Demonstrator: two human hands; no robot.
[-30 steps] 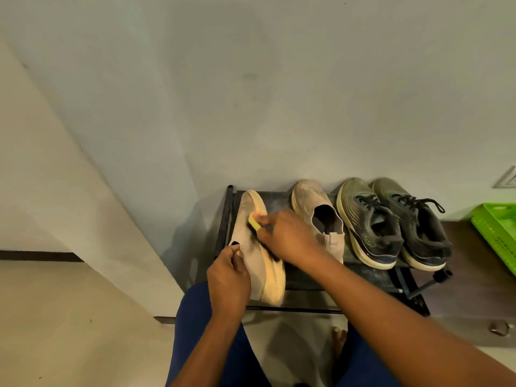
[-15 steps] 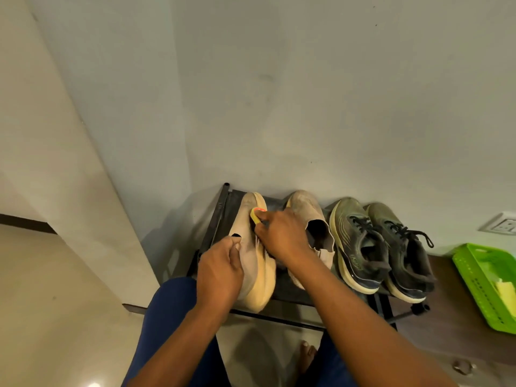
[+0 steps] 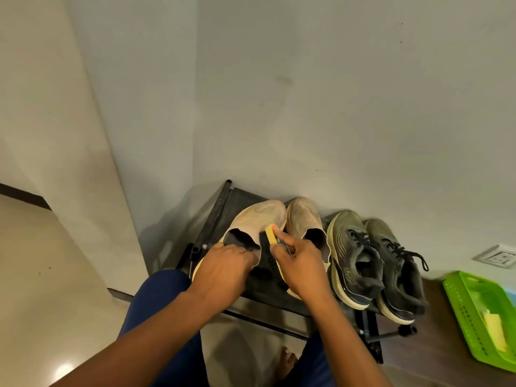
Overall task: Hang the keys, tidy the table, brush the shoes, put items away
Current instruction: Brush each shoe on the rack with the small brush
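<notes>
- Beige knit slip-on shoe, earlier tipped on its side, now sits sole-down on the black metal shoe rack, opening up; brushing has moved to a fresh face.
- Left hand closed on its heel collar.
- Right hand wraps the yellow-backed black-bristled brush, bristles against the collar edge.
- Brush handle hidden under fingers; green plastic basket cut off at the frame edge.
</notes>
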